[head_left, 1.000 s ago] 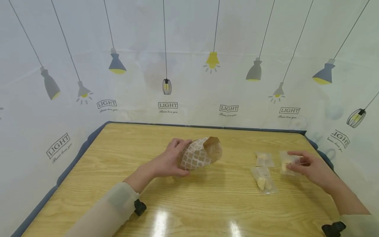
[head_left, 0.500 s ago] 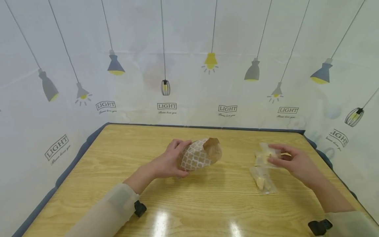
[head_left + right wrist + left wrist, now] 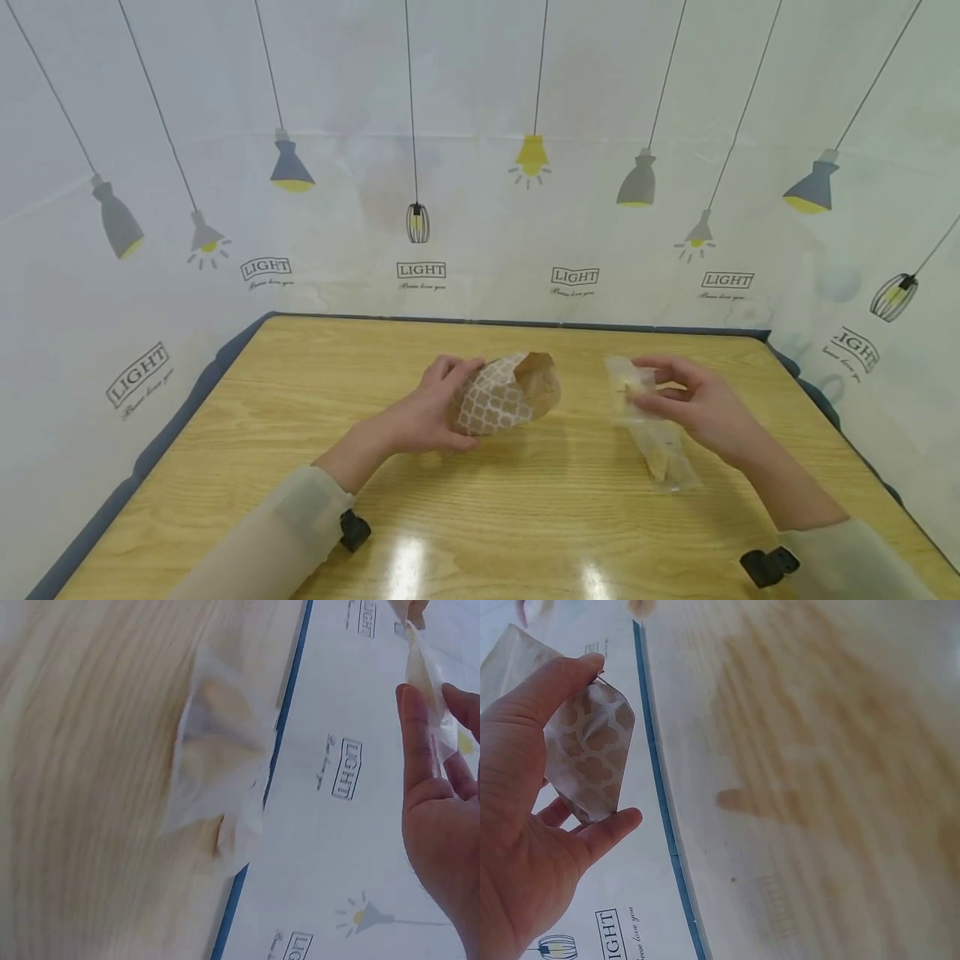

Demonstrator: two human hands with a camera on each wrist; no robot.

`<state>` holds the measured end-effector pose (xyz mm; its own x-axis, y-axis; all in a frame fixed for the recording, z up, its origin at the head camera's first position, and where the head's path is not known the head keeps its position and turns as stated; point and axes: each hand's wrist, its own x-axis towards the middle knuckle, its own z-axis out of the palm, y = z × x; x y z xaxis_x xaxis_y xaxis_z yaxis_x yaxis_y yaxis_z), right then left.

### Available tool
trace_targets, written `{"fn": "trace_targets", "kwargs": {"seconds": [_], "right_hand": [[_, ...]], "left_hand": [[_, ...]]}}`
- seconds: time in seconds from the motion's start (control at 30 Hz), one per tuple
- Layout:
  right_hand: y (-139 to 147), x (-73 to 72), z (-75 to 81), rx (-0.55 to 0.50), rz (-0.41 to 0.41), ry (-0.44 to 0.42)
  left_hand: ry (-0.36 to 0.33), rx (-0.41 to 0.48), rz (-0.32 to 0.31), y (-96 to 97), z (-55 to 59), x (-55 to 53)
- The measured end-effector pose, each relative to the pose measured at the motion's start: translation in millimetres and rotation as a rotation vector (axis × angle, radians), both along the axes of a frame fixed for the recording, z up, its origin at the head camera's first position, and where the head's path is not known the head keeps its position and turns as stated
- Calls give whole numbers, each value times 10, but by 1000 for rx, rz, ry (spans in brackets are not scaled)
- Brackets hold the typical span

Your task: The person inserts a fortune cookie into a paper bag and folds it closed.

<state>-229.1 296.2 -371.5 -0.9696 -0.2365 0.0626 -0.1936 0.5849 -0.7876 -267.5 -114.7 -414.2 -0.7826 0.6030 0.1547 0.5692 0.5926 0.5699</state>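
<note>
On the left, my left hand (image 3: 433, 408) grips a brown paper bag (image 3: 497, 400) with a white lattice pattern. The bag lies on its side in the grip, its mouth gaping to the right. Thumb and fingers wrap its closed end in the left wrist view. My right hand (image 3: 701, 408) pinches a small clear packet (image 3: 619, 408) holding pale yellowish pieces, raised above the table. Below it, a similar packet (image 3: 667, 467) lies on the wood. The right wrist view shows this packet (image 3: 214, 750) with another packet (image 3: 241, 834) partly behind it.
The light wood table (image 3: 480, 525) is edged by a dark blue border (image 3: 517, 322) along the back and sides. A pale wall covering (image 3: 480, 225) with printed lamps rises close behind it. Each forearm wears a small black camera (image 3: 354, 530).
My right hand has carried the pinched packet leftward from the right side of the table, over the other packets and toward the bag. My left hand and the bag stay nearly still.
</note>
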Motion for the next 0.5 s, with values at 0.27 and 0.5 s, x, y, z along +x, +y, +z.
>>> {"fn": "trace_targets", "kwargs": {"seconds": [0.27, 0.5], "right_hand": [[-335, -32, 155, -101, 39, -20], [-595, -73, 216, -121, 113, -8]], "left_hand": [[-4, 8, -1, 2, -5, -4], [-8, -4, -11, 24, -16, -11]]}}
